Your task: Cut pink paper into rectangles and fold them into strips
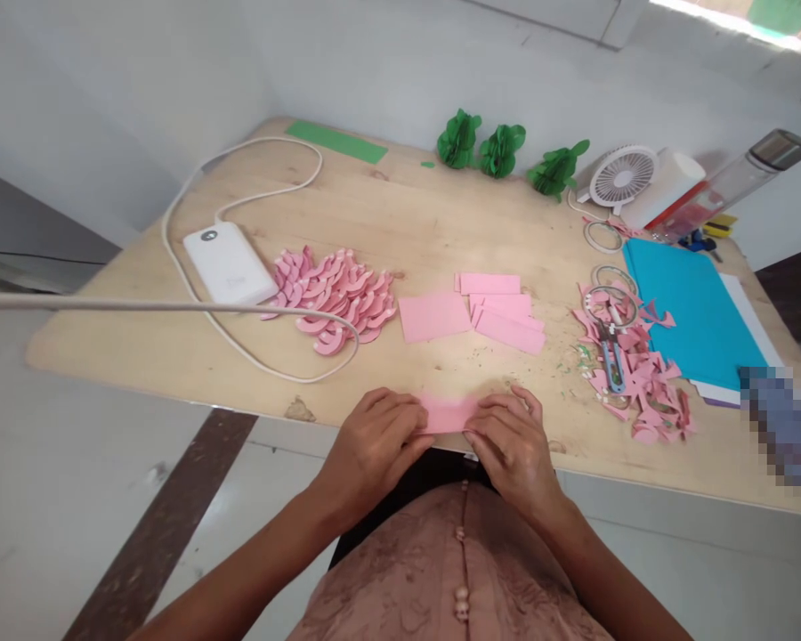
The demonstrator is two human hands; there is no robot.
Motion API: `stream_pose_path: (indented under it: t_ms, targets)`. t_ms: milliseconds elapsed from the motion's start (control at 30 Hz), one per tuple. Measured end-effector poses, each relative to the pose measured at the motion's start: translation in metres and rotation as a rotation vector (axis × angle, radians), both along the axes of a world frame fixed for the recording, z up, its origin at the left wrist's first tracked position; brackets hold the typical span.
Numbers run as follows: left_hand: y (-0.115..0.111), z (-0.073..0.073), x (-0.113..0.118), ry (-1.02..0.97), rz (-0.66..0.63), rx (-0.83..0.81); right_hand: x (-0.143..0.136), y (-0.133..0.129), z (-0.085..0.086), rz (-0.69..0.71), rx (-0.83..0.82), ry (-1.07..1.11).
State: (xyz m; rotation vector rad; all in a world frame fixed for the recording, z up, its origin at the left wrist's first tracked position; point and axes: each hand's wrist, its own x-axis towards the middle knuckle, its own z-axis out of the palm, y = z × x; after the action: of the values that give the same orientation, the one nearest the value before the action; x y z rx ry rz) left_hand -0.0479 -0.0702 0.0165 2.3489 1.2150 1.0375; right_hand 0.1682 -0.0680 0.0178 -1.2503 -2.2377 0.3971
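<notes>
Both ends of a pink paper strip (449, 417) are gripped at the table's front edge. My left hand (380, 441) pinches its left end, and my right hand (515, 445) pinches the right end. The strip is slightly blurred in the middle. Just beyond it lie a larger pink paper rectangle (433, 317) and several narrower pink strips (507, 328). To their left is a heap of curved pink paper cutouts (347, 298). On the right, small scissors (612, 361) rest on a pile of pink paper scraps (654, 401).
A white power bank (229, 263) with a long cable (254, 369) lies on the left. Green paper shapes (502, 150), a small fan (622, 178) and a bottle (734, 182) stand along the wall. Blue sheets (694, 312) and tape rings (602, 236) lie right.
</notes>
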Motion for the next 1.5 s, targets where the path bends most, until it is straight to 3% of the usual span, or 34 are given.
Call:
stream_pose_path:
  t_ms: [467, 667, 833, 1100, 1500]
  targets:
    - [-0.009, -0.010, -0.007, -0.075, 0.155, -0.070, -0.002, -0.004, -0.003, -0.055, 0.034, 0.028]
    - [-0.024, -0.013, -0.001, -0.036, 0.279, 0.102, -0.011, 0.000, -0.005, -0.144, 0.098, -0.012]
    - [-0.036, -0.022, 0.008, 0.112, 0.197, 0.213, -0.014, 0.002, -0.007, -0.159, 0.133, -0.039]
    - [-0.034, -0.040, 0.010, 0.263, 0.136, 0.157, -0.016, 0.005, -0.008, -0.156, 0.172, 0.006]
    - [-0.034, -0.047, 0.012, 0.390, 0.181, 0.114, -0.017, 0.010, -0.013, -0.181, 0.217, -0.044]
